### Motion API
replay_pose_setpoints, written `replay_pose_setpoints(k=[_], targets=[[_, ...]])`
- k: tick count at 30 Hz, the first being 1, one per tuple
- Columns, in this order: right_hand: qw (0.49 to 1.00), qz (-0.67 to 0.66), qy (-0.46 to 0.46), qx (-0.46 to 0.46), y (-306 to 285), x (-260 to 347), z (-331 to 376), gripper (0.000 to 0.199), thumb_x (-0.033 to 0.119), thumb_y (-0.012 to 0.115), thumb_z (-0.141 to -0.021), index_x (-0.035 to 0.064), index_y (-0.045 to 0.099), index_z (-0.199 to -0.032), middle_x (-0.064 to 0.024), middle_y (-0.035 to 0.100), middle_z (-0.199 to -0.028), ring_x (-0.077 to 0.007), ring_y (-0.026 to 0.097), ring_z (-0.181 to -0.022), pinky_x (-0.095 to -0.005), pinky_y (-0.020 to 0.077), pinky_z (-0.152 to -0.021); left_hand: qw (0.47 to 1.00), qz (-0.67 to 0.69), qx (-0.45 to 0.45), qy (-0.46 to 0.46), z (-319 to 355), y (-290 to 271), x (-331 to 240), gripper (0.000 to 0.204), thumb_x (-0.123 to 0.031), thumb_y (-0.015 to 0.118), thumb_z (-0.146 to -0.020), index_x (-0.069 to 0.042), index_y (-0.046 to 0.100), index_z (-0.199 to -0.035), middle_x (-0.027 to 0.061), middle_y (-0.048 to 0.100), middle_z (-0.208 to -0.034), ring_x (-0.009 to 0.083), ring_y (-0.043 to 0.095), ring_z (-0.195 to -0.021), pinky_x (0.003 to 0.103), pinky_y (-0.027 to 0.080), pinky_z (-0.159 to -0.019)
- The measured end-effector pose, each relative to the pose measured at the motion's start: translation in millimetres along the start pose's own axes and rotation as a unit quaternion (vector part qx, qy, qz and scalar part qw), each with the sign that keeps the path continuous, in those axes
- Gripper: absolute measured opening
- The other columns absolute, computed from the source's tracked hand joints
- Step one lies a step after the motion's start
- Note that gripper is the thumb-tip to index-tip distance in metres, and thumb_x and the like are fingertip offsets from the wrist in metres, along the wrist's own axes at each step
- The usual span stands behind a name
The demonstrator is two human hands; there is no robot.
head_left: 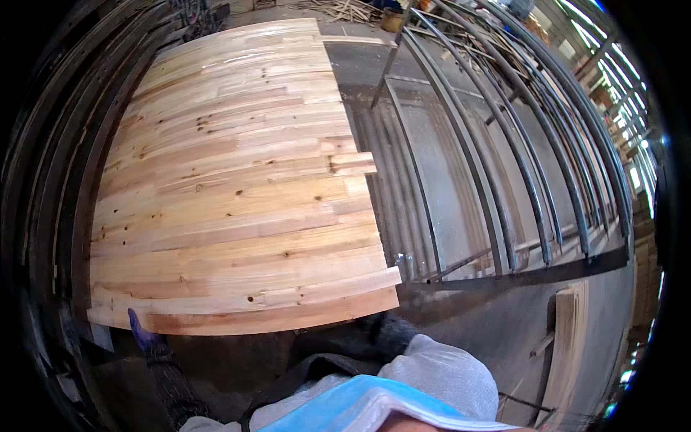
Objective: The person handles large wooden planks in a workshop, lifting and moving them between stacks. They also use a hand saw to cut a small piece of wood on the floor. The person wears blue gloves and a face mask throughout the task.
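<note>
A large wooden panel (237, 187), made of many glued strips with knots, spreads out before me. Its right edge is uneven, with a few strips jutting out. At the near left corner, my left hand (146, 337), in a dark glove with purple on it, grips the panel's edge. The thumb lies over the rim; the other fingers are hidden beneath. By the near right corner, my right hand (389, 333) is dark-gloved and partly under the edge, so its fingers do not show.
Dark metal beams (72, 158) run along the panel's left side. To the right stands a rack of metal bars (497, 165). Stacked wooden boards (565, 345) lie on the floor at the lower right. Loose wood strips (342, 10) are heaped at the far end, near a bucket (392, 19).
</note>
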State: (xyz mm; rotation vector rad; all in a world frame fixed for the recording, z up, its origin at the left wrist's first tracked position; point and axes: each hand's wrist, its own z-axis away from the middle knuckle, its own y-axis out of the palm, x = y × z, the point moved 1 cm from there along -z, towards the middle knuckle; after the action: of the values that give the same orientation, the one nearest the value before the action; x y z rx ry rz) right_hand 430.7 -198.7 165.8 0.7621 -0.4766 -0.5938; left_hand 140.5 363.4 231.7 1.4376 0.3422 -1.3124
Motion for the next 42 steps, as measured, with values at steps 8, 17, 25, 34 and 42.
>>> replay_pose_setpoints(k=[8,17,25,34,42], targets=[[0.993,0.017,-0.107,-0.055,30,-122,-111,0.047,0.040,0.056,-0.092,0.0031,0.055,-0.122,-0.0165,0.059,-0.118,-0.0285,0.056,-0.110,-0.0399,0.0481,-0.090,0.997,0.012,-0.010,-0.070,13,35,-22,0.070,-0.054,0.050,-0.093,-0.006,0.037,-0.142,0.0146,0.047,-0.137,0.0327,0.046,-0.122,0.046,0.038,-0.104],[0.969,0.087,-0.201,-0.119,10,-117,-131,0.044,0.037,0.058,-0.090,0.0038,0.057,-0.119,-0.0166,0.060,-0.115,-0.0310,0.056,-0.108,-0.0416,0.0480,-0.089,0.996,0.007,0.069,-0.064,7,5,-14,0.063,-0.049,0.051,-0.094,-0.005,0.042,-0.138,0.0135,0.051,-0.134,0.0309,0.050,-0.120,0.044,0.039,-0.104],[0.920,0.165,-0.284,-0.213,-13,-107,-136,0.040,0.034,0.060,-0.088,0.0044,0.058,-0.116,-0.0168,0.061,-0.113,-0.0333,0.057,-0.106,-0.0431,0.0479,-0.087,0.994,-0.080,0.070,-0.027,7,-8,-25,0.061,-0.049,0.051,-0.095,-0.006,0.043,-0.138,0.0099,0.051,-0.133,0.0273,0.050,-0.121,0.042,0.042,-0.102],[0.743,0.411,-0.426,-0.313,39,-172,-66,0.037,0.030,0.063,-0.087,0.0051,0.059,-0.113,-0.0169,0.061,-0.110,-0.0358,0.057,-0.104,-0.0447,0.0478,-0.085,0.974,-0.066,0.093,-0.197,11,-12,-34,0.069,-0.055,0.057,-0.090,-0.006,0.044,-0.136,0.0128,0.052,-0.130,0.0269,0.050,-0.119,0.038,0.041,-0.104],[0.421,0.768,-0.483,-0.027,172,-419,13,0.034,0.027,0.064,-0.085,0.0055,0.060,-0.111,-0.0168,0.062,-0.108,-0.0368,0.058,-0.103,-0.0457,0.0478,-0.084,0.846,0.209,0.106,-0.479,19,9,-35,0.065,-0.050,0.065,-0.086,-0.006,0.047,-0.130,0.0151,0.055,-0.126,0.0298,0.054,-0.116,0.041,0.045,-0.102]])
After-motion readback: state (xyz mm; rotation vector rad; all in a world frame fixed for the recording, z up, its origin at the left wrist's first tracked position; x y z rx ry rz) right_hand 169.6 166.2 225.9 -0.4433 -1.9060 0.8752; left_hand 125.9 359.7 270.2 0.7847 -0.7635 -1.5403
